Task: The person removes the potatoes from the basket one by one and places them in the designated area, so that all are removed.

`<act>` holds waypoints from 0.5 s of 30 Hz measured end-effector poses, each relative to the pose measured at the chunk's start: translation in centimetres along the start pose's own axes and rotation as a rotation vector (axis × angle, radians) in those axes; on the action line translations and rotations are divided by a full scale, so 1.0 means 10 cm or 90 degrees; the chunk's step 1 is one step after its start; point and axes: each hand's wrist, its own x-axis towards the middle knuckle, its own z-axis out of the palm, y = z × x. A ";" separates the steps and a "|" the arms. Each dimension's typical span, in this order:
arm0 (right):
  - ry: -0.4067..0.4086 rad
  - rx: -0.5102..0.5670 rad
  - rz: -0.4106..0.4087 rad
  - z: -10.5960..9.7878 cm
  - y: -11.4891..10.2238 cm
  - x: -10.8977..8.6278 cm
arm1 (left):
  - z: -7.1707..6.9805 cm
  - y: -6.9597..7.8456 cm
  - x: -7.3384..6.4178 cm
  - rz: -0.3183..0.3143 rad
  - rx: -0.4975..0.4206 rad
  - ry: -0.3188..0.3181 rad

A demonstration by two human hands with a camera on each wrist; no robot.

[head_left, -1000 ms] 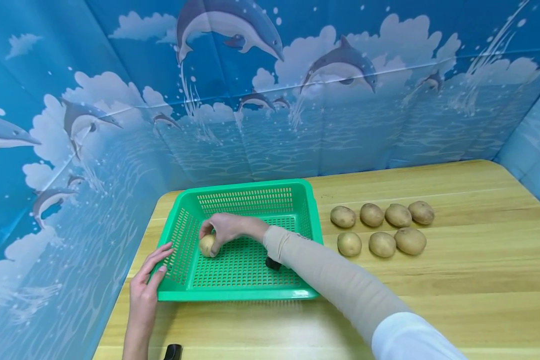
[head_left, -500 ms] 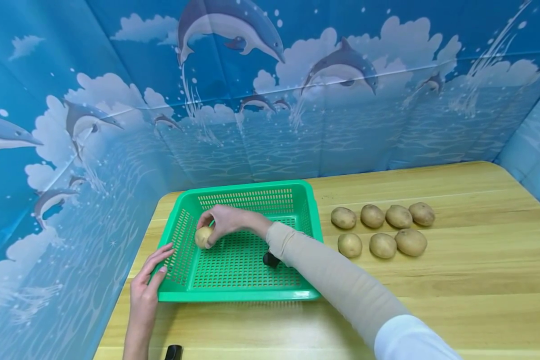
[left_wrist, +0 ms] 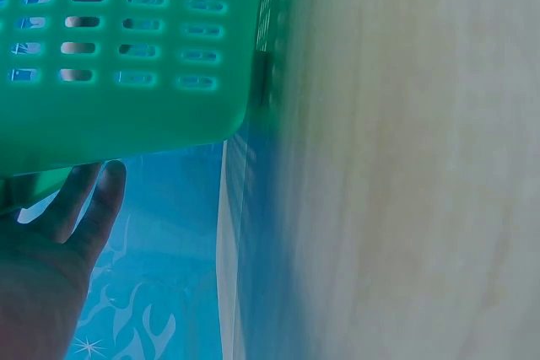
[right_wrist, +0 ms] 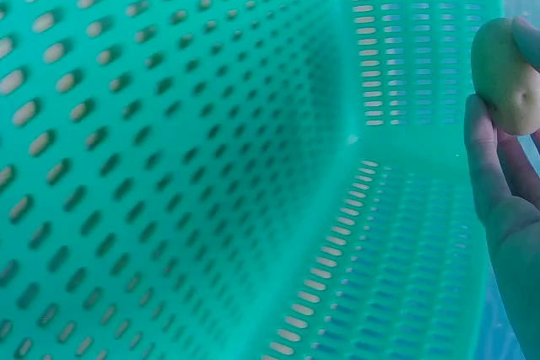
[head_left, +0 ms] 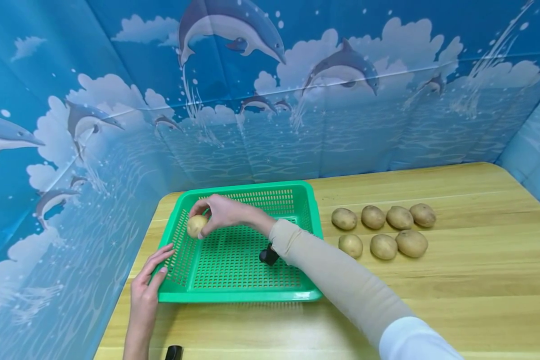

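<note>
In the head view my right hand pinches a pale potato above the left part of a green plastic basket. The right wrist view shows the potato between thumb and fingers, away from the basket floor. My left hand rests against the basket's left rim, its fingers fairly straight and laid over the edge. Seen from the left wrist, two fingertips of that hand meet the rim from outside. My right forearm hides part of the basket floor.
Several potatoes lie in two rows on the wooden table right of the basket. A black piece shows at my right wrist, another black object at the bottom edge. A dolphin-print curtain surrounds the table's back and left.
My right hand has lifted the potato from low in the basket, moving up and left toward its left wall. The left hand stays on the rim.
</note>
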 end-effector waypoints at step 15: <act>0.065 -0.012 -0.065 -0.07 -0.29 -0.10 | -0.01 -0.02 0.01 0.017 0.000 0.005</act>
